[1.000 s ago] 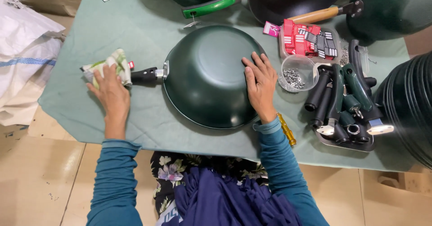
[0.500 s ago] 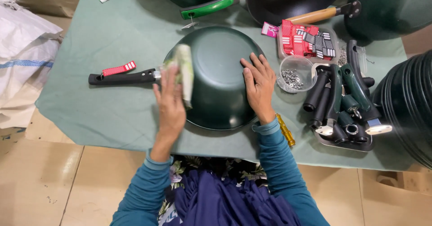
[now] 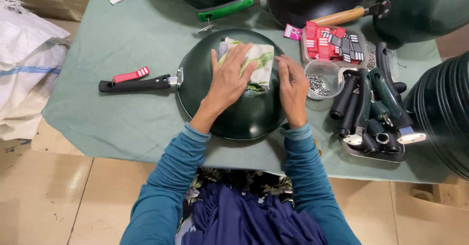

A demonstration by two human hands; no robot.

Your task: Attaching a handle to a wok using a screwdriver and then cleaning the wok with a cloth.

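left hand (image 3: pixel 228 81) covering cloth (image 3: pixel 258 59) — pan (image 3: pixel 234 113) rim partly hidden

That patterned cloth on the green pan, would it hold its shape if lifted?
Probably not: the cloth lies rumpled and folded under the left hand, so it looks floppy and light. It likely slides easily on the pan, whose smooth dome shines.

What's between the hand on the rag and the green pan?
Head view: only the white-and-green cloth rag lies between the left hand and the upturned dark green metal pan.
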